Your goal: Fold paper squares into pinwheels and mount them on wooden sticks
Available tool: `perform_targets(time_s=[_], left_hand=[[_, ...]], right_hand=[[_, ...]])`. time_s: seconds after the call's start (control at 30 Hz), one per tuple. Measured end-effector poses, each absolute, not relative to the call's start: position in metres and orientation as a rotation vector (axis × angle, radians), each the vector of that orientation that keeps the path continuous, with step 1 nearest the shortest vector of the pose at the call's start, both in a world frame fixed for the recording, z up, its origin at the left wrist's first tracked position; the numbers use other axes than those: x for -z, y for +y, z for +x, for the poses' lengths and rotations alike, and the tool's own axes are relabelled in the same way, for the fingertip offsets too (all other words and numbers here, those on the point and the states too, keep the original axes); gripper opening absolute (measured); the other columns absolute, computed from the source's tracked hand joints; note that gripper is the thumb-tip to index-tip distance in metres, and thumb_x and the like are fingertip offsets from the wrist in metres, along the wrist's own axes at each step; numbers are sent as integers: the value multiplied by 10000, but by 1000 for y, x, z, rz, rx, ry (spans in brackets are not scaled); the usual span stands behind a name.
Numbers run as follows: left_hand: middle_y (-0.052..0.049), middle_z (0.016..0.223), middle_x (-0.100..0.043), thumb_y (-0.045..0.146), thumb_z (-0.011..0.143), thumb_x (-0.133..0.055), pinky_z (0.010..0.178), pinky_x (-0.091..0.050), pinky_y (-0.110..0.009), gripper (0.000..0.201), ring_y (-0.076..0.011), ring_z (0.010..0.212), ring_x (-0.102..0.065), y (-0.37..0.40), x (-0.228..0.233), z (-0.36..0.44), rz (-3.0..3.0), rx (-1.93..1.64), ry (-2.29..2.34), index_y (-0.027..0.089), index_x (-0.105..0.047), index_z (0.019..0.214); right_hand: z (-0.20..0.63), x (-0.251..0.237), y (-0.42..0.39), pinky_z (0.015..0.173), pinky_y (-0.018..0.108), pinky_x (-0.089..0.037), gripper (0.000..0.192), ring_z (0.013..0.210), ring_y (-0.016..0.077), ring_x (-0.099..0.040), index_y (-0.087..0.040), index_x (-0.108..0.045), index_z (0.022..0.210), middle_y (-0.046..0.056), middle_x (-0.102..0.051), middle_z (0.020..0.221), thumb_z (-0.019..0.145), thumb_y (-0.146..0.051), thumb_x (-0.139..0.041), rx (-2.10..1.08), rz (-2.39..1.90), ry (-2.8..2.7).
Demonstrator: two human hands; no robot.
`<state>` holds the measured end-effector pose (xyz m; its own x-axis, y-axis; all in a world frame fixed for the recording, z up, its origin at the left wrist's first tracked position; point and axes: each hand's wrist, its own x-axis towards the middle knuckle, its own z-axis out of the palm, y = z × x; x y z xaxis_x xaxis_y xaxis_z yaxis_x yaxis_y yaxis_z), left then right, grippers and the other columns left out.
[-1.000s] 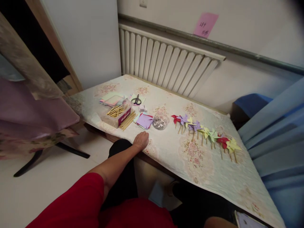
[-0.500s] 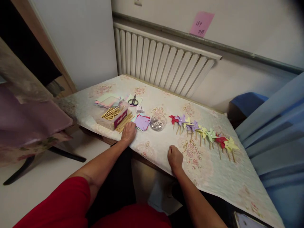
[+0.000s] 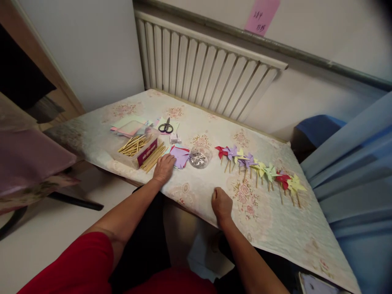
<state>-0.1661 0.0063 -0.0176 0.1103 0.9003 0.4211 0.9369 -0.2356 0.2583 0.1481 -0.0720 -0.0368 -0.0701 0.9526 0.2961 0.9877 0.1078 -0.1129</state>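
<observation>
My left hand [image 3: 163, 168] rests palm down on the table [image 3: 275, 220], its fingers touching the loose wooden sticks [image 3: 154, 157] and the edge of a stack of coloured paper squares [image 3: 180, 155]. My right hand [image 3: 221, 203] lies curled on the tablecloth near the front edge, holding nothing. A clear box of sticks [image 3: 137, 146] with a magenta label stands left of my left hand. A round clear container of glittery bits [image 3: 199, 156] sits right of the paper. A row of several paper pinwheels [image 3: 260, 168] on sticks runs to the right.
Scissors [image 3: 165, 126] and more paper sheets [image 3: 128, 125] lie at the back left. A white radiator [image 3: 208, 77] lines the wall with a pink note [image 3: 261, 15] above. Blue fabric [image 3: 355, 171] hangs at right. A draped chair [image 3: 27, 159] stands left.
My left hand slid left and forward from the table's edge onto the sticks and paper. My right hand came into view and settled on the cloth. The view moved closer.
</observation>
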Motion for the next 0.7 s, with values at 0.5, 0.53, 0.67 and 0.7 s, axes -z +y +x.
perform_targets(time_s=[0.5, 0.53, 0.67, 0.7], left_hand=[[-106, 1265, -639, 282, 924, -538, 1044, -341, -461, 243, -286, 1300, -444, 13, 18, -165, -2327, 785, -1912, 225, -638, 1137], [-106, 1258, -642, 289, 924, -543, 1041, -343, -458, 241, -286, 1296, -447, 13, 18, -165, -2326, 788, -1912, 224, -639, 1134], [-110, 1226, -657, 313, 941, -523, 1030, -349, -453, 245, -281, 1273, -463, 13, 17, -164, -2320, 799, -1913, 218, -647, 1130], [-110, 1210, -664, 313, 948, -510, 1030, -349, -455, 246, -278, 1265, -469, 14, 17, -164, -2314, 807, -1915, 218, -651, 1126]], right_hand=[[147, 33, -72, 610, 271, -249, 186, 688, 143, -555, -176, -646, 937, 40, -675, 814, 955, -192, -462, 178, -1944, -2095], [147, 33, -72, 610, 273, -248, 186, 690, 143, -557, -176, -646, 938, 40, -677, 817, 956, -191, -461, 178, -1949, -2097], [146, 32, -72, 614, 278, -247, 177, 697, 144, -565, -176, -643, 939, 38, -684, 824, 955, -191, -467, 168, -1963, -2103], [146, 32, -72, 615, 280, -248, 176, 699, 144, -566, -176, -643, 937, 37, -685, 826, 955, -191, -468, 167, -1963, -2103]])
